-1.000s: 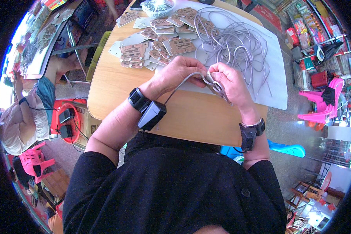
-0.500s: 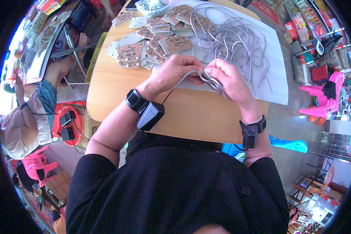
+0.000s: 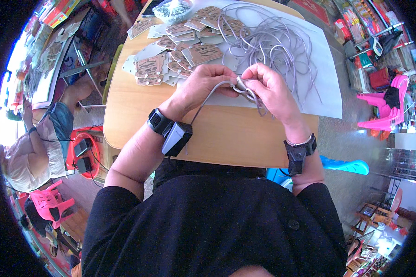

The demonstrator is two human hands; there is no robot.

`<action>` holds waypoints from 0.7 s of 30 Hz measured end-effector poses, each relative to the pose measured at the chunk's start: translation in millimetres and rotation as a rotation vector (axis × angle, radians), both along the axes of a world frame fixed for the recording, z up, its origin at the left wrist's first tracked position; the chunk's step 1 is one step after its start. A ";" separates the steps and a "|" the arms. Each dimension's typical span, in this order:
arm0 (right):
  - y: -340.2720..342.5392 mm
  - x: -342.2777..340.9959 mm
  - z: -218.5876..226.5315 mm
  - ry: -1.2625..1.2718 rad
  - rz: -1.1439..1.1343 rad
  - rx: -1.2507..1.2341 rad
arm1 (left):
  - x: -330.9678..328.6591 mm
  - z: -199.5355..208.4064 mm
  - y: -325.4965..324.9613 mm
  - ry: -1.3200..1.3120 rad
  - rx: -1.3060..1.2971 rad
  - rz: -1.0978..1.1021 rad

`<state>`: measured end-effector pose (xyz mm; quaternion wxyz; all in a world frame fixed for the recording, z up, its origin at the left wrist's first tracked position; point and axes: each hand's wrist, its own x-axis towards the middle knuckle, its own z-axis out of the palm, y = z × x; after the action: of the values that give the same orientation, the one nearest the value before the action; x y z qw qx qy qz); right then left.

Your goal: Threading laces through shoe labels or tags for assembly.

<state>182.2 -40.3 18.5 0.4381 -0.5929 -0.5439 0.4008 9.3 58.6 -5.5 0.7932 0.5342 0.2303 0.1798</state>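
Crowding behind — card pile (image 3: 185,57), loose cords (image 3: 277,46).

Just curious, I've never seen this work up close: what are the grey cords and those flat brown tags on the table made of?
The grey cords look like soft cord or lacing with a matte finish: they loop and tangle limply. Whether leather, rubber or fabric is unclear. The brown tags look like stiff card or pressed board: flat, dull, with cut edges. The table looks like pale wood or laminate, smooth and slightly glossy.
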 end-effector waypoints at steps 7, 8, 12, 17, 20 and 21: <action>0.3 -6.3 2.9 -0.143 -0.080 0.038 | 0.1 2.3 0.0 0.022 -0.016 -0.011; 0.2 -6.6 2.4 -0.165 -0.078 0.048 | 0.4 1.4 0.2 0.022 -0.016 -0.013; -1.1 -10.7 7.8 -0.200 -0.053 -0.032 | 0.0 -5.0 2.2 0.011 -0.014 -0.017; -0.6 -10.1 6.3 -0.248 -0.022 -0.001 | 0.7 -5.3 1.5 0.032 -0.003 -0.013; 2.0 -1.8 -2.8 -0.128 0.026 -0.014 | 2.0 -2.2 0.3 0.044 0.028 -0.037; 3.1 0.5 -7.1 -0.042 0.066 -0.009 | 1.9 -1.8 0.0 0.046 0.025 -0.032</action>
<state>182.7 -37.2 11.4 0.4104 -0.5848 -0.5707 0.4048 11.2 58.6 -7.3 0.7837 0.5518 0.2377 0.1577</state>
